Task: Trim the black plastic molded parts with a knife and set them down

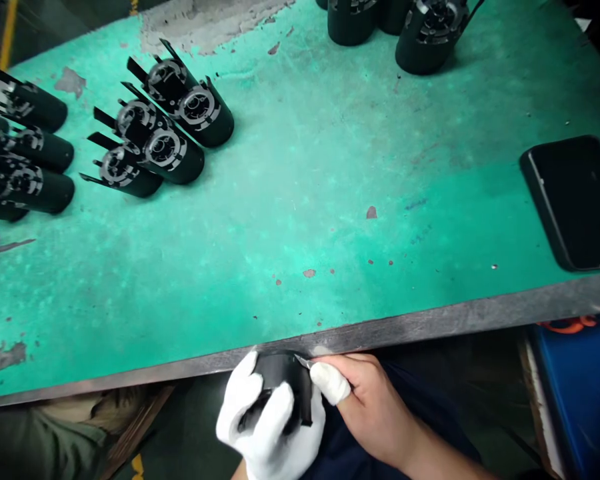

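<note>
A black cylindrical plastic part (pixel 279 369) is wrapped in the white-gloved fingers of my left hand (pixel 267 437), just below the table's front edge. My right hand (pixel 367 403), bare apart from a white cover on the thumb, pinches a small pointed metal blade (pixel 303 361). The blade's tip meets the upper right side of the black part; its handle end is hidden in my fingers. Part of the cylinder's lower body is covered by the glove.
Similar black parts with prongs stand in groups on the green table (pixel 290 173): a near-left group (pixel 173 157), a far-left group (pixel 50 190) and a far group (pixel 425 53). A black phone (pixel 577 203) lies at right. Below the edge sits a blue bin (pixel 585 393) by orange handles (pixel 570 325).
</note>
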{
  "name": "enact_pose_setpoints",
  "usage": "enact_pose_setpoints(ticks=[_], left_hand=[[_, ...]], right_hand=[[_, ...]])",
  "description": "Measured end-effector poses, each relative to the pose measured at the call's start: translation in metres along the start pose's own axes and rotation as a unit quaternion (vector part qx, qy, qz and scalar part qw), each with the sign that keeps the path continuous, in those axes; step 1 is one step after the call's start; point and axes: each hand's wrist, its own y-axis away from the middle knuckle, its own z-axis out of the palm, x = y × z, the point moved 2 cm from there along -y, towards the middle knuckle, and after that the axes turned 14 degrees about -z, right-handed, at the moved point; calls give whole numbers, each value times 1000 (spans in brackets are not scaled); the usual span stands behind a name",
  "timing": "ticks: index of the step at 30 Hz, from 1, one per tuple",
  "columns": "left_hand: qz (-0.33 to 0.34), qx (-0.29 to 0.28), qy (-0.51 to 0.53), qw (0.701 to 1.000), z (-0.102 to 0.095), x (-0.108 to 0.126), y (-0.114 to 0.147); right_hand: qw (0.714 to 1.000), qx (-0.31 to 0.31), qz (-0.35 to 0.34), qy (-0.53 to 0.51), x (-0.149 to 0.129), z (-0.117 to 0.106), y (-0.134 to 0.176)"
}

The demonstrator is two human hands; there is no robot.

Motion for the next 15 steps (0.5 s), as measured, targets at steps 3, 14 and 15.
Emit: enact_pose_setpoints(ticks=[3, 14, 15], left_hand=[[23, 7, 10, 1000, 0, -3, 3], [39, -1, 10, 999, 1, 0, 2], [38, 3, 16, 999, 1, 0, 2]], right_hand=[[1000, 13, 9, 2, 0, 3, 1], [997, -54, 14, -51, 14, -8, 0], [997, -57, 15, -48, 13, -8, -1]])
